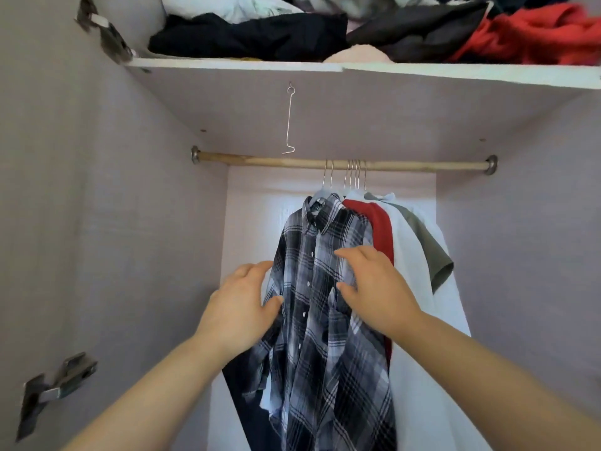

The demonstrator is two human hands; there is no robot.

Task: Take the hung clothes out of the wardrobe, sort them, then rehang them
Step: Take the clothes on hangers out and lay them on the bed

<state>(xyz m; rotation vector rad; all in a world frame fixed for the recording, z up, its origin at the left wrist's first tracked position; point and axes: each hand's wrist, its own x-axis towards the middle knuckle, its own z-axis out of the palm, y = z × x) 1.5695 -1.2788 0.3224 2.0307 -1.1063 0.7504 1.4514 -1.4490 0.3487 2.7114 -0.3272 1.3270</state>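
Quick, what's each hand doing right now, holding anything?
Left hand: open, touching the plaid shirt at its edge.
Right hand: open, resting on the plaid shirt.

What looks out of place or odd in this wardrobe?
A bent wire dangles from an eyelet under the shelf, above the rail, holding nothing. On the shelf, clothes lie heaped unfolded. The shirts hang bunched mid-rail.
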